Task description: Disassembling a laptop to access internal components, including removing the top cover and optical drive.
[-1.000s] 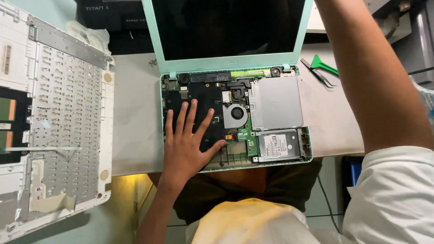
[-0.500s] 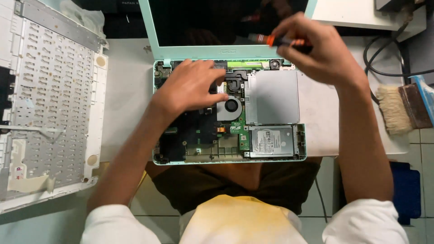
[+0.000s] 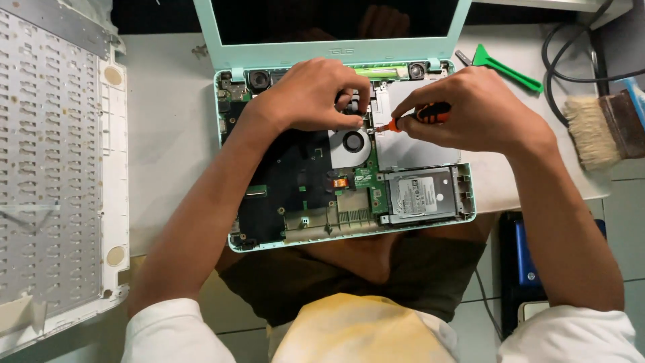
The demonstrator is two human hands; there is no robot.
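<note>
An orange-handled screwdriver (image 3: 420, 114) lies nearly level, tip leftward over the opened mint-green laptop (image 3: 302, 195), apparently near its round fan (image 3: 352, 142).

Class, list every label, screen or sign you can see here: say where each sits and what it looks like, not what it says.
Screen: top centre, upright behind the opened laptop base; dark, switched off, in a mint-green frame.
Drive label: on the silver hard drive at the base's lower right corner; white rectangle with small dark print.
No packages or signs are visible.
</note>
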